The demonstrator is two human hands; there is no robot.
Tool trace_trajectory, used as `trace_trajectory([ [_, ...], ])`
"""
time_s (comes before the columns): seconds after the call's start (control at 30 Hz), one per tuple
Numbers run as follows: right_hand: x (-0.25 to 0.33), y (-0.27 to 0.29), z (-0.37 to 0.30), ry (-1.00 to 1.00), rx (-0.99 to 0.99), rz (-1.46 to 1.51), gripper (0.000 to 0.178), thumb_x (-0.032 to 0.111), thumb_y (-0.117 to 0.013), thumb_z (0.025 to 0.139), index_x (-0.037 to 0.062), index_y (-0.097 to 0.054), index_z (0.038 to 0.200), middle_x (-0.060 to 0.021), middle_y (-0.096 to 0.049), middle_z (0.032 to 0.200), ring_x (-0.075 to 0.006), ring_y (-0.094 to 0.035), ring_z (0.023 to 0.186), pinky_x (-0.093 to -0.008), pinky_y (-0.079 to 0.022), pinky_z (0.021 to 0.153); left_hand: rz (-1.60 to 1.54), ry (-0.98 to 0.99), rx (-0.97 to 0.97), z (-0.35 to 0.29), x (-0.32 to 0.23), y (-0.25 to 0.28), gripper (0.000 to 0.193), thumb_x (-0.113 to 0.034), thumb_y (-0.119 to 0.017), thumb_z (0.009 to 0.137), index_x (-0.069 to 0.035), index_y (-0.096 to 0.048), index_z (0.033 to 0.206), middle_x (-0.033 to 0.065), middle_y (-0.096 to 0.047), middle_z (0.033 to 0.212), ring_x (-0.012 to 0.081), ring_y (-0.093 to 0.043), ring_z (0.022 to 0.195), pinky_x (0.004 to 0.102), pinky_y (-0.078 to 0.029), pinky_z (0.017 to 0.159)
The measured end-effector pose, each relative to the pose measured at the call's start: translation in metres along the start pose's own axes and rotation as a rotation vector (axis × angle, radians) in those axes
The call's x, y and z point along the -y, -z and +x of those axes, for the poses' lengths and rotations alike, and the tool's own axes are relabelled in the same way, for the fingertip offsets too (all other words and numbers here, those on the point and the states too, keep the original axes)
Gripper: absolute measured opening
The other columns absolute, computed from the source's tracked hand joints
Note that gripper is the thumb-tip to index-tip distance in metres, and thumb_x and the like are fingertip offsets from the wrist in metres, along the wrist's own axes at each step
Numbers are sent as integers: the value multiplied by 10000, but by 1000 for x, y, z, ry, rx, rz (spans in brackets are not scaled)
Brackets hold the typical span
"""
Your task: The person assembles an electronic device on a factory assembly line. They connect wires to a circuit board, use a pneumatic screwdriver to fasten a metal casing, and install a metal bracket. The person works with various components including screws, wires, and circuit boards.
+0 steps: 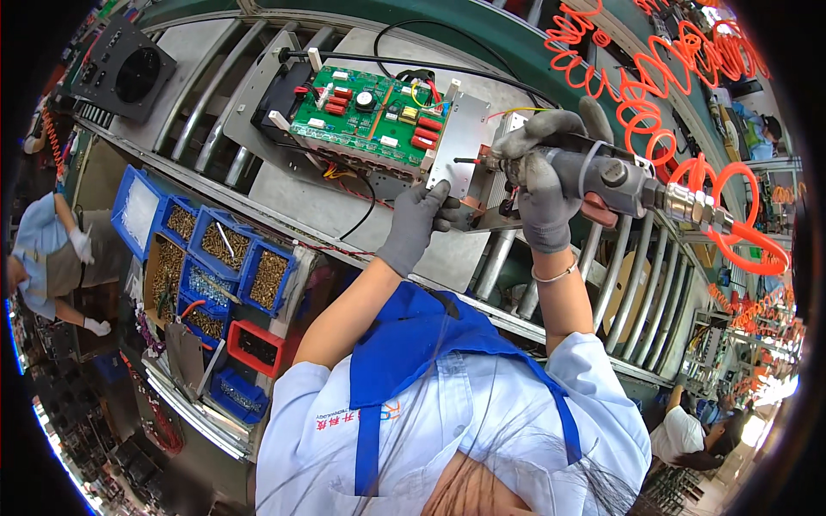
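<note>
The air screwdriver point(613, 176) lies sideways, bit point(466, 161) pointing left, clasped in the right hand point(545, 199); the left hand point(420, 217) pinches a silver plate point(465, 129).

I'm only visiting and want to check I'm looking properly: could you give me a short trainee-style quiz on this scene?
1. Which hand grips the tool?
2. True or false: the circuit board is green.
3. Which is nearest the left hand?
A) the red bin
B) the metal plate
C) the coiled hoses

Key:
1. The right hand.
2. True.
3. B.
</note>
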State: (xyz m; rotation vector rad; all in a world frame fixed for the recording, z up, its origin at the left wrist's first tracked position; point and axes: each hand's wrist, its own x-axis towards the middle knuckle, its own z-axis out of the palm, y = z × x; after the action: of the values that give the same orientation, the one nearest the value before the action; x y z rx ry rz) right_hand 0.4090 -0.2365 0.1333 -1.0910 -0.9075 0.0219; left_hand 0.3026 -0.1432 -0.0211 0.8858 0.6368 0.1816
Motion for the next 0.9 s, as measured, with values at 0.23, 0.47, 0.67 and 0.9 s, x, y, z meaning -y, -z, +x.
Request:
trace_trajectory([
  [0.23,-11,25,8,-32,-57,79,739,-26,-602,805,46,-232,1440,-112,-552,1011,-187,-628,824,-384,-590,741,-13,-2,6,2,2,-1,303,-273,-582,963,25,-571,1017,135,-678,841,177,-695,660,204,-457,437],
  [0.47,1,-11,9,-65,-227,-46,528,51,-530,751,-14,-414,1262,-128,-555,893,-205,-600,768,-343,-543,736,18,-44,20,5,10,4,334,-281,-579,965,51,-613,976,142,-689,803,139,-656,601,209,-456,438],
  [0.67,-4,-9,2,-69,-69,-3,703,30,-517,785,41,-254,1437,-135,-531,1042,-206,-603,773,-404,-572,729,99,5,43,9,5,8,310,-268,-582,960,39,-623,968,128,-689,808,104,-611,580,213,-461,458],
  [0.9,-23,-6,-3,-104,10,152,752,-73,-567,774,86,-263,1443,-127,-560,1026,-223,-672,794,-379,-603,702,92,-77,84,4,0,7,289,-255,-572,966,30,-623,961,106,-678,796,99,-600,579,224,-468,468],
])
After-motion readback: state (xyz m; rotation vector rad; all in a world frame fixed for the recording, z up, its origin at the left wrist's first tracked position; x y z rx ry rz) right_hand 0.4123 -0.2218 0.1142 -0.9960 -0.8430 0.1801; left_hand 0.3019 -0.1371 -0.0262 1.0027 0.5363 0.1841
